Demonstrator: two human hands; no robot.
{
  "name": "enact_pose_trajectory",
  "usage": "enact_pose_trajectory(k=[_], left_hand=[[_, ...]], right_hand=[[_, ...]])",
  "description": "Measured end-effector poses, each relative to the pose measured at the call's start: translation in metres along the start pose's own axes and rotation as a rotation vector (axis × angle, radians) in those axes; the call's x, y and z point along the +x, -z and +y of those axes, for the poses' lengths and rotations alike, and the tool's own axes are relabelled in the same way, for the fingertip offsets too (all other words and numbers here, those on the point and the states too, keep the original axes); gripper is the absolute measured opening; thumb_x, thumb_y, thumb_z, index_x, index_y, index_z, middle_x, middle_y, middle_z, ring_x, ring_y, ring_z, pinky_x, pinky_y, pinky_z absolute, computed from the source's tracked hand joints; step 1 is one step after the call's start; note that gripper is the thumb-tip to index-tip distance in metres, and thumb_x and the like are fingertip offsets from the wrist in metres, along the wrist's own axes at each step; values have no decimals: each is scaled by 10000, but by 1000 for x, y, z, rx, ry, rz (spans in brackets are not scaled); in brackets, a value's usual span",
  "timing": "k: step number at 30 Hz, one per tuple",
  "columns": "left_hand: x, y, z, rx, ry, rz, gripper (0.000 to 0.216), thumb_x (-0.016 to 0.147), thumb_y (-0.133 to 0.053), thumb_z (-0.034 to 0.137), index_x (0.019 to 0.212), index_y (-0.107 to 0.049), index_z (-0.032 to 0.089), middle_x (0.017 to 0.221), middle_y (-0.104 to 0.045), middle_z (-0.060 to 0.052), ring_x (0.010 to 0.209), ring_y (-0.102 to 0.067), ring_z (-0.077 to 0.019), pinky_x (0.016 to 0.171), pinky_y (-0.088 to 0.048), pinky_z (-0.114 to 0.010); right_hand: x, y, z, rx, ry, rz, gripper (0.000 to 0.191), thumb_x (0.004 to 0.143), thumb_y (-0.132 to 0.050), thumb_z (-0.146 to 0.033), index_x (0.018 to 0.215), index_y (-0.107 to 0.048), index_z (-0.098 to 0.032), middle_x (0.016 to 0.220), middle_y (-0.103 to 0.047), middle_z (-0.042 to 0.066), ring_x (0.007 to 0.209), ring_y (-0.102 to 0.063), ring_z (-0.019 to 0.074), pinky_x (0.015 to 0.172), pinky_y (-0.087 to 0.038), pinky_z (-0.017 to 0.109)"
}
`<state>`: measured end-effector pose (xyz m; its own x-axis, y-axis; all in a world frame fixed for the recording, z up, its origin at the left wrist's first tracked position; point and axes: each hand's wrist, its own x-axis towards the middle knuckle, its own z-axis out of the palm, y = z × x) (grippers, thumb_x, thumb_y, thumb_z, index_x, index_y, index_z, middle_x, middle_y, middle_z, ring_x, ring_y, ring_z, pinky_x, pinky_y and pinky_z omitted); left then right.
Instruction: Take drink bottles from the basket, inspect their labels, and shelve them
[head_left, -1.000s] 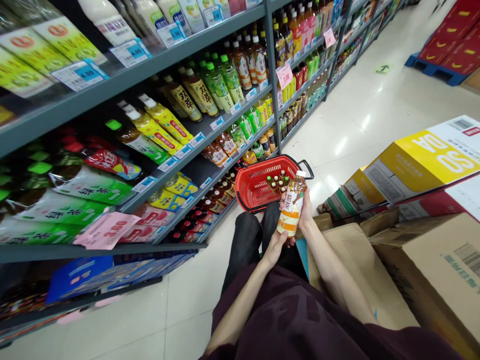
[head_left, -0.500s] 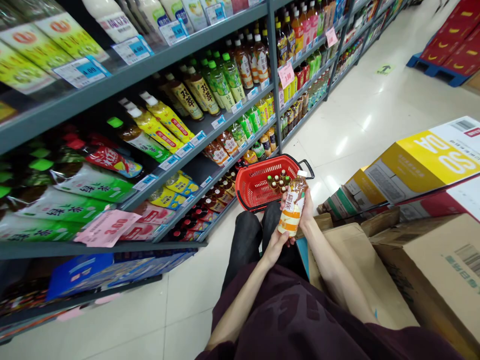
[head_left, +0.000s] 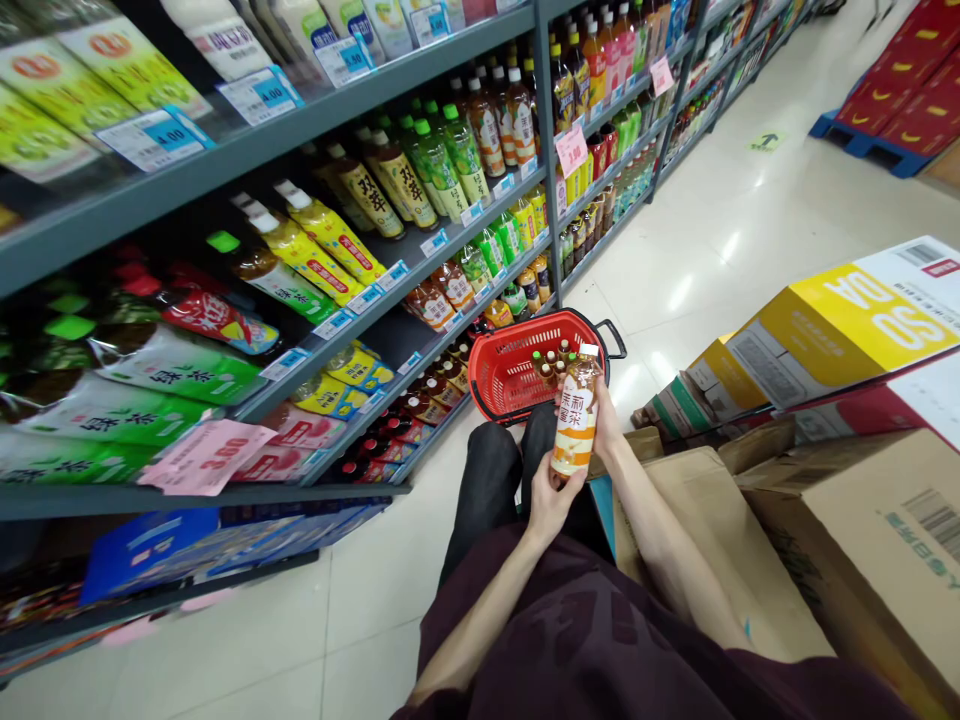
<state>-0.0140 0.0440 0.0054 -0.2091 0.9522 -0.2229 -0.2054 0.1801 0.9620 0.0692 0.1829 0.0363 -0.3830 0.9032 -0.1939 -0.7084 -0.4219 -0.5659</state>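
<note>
I hold a tea bottle (head_left: 575,412) with a white cap and an orange-and-white label upright in front of me. My left hand (head_left: 551,496) cups its base from below, fingers curled round it. My right hand (head_left: 606,422) grips its upper part from behind. Just beyond the bottle a red shopping basket (head_left: 510,372) stands on the floor with several small bottles (head_left: 553,362) in it. My legs in dark trousers (head_left: 495,480) reach toward the basket.
Grey shelves (head_left: 300,140) full of drink bottles and price tags run along the left. Cardboard boxes (head_left: 862,540) and a yellow-and-white carton (head_left: 847,320) are stacked at the right. A shiny tiled aisle (head_left: 750,220) stretches ahead, with red crates on a blue pallet (head_left: 877,140) far right.
The bottle has turned slightly and moved a little left and nearer; its label now faces me more squarely. My left hand has shifted up under its base.
</note>
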Motion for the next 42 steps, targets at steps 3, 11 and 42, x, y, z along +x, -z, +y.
enact_pose_trajectory(k=[3,11,42], left_hand=[[0,6,-5,101,-10,116,539,712,-871,418,1072,-545,186,1053,-718,-87,949,-695,-220,866,-539,-330],[1,10,-7,195,-2,176,565,657,-897,420,998,-497,213,931,-698,-44,823,-674,-195,769,-519,-302],[-3,14,0,211,43,-5,565,934,-506,680,1167,-618,178,975,-714,-69,771,-624,-209,760,-506,-337]], right_hand=[[3,1,5,-68,-29,33,520,760,-778,-659,956,-695,-185,823,-772,51,705,-745,216,602,-658,329],[1,-7,8,-143,67,38,390,719,-886,-421,959,-673,-199,967,-774,55,716,-748,204,613,-673,327],[1,-2,18,-258,110,126,600,661,-817,-180,1145,-484,-304,913,-718,-50,597,-709,170,486,-608,292]])
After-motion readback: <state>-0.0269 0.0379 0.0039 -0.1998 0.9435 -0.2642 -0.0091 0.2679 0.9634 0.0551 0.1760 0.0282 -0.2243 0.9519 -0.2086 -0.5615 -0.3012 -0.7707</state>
